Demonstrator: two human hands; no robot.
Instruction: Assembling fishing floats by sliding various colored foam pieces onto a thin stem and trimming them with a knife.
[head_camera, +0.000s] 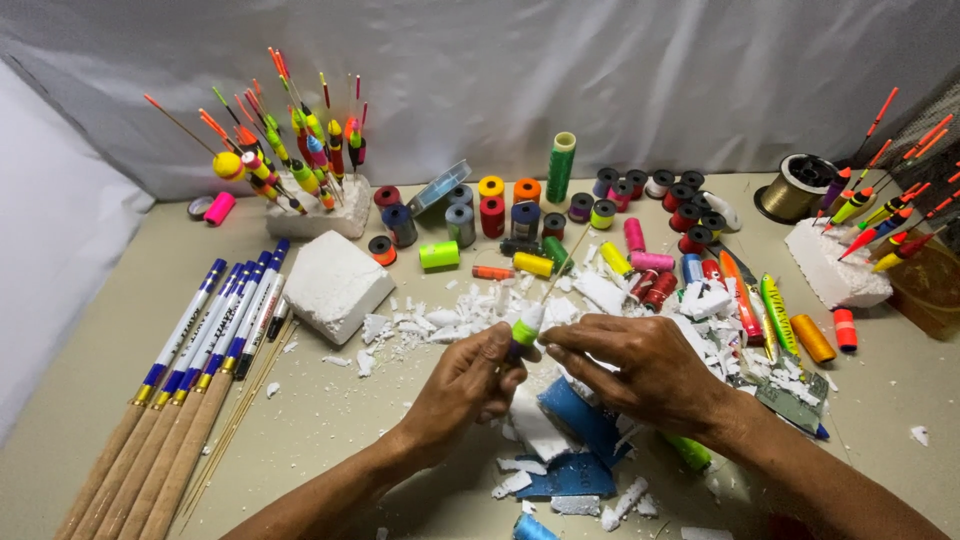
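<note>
Small fishing float (527, 325), rounded and smooth, white foam body with a bright green band, thin pale stick rising out of the top toward the spools. Held between the two hands, just above the table (90, 400). Left hand (470, 385) closed around the lower part of the float, fingers curled tight. Right hand (640, 365) pinched narrow, fingertips (553, 338) touching the float at the side.

Under and in front of both hands: rough white foam crumbs and chips (440, 325), broken and irregular, scattered over matte beige surface. Below the right hand, blue sheet pieces (585, 420), flat and curled at the edges, partly covered by foam bits. Left of the left hand, one solid white foam block (335, 285), angular, grainy. Further left, long rods (190, 370) with cork-like brown handles and white-blue shafts, lying parallel, thin wooden sticks beside.

Beyond the hands, many thread spools (520, 215) in many colours, glossy, some upright, some lying. Far left behind, finished floats (290, 155) stuck in a foam base. Right of the right hand, shiny fish-shaped lures (775, 315), and more floats (880, 225) in another foam piece.
</note>
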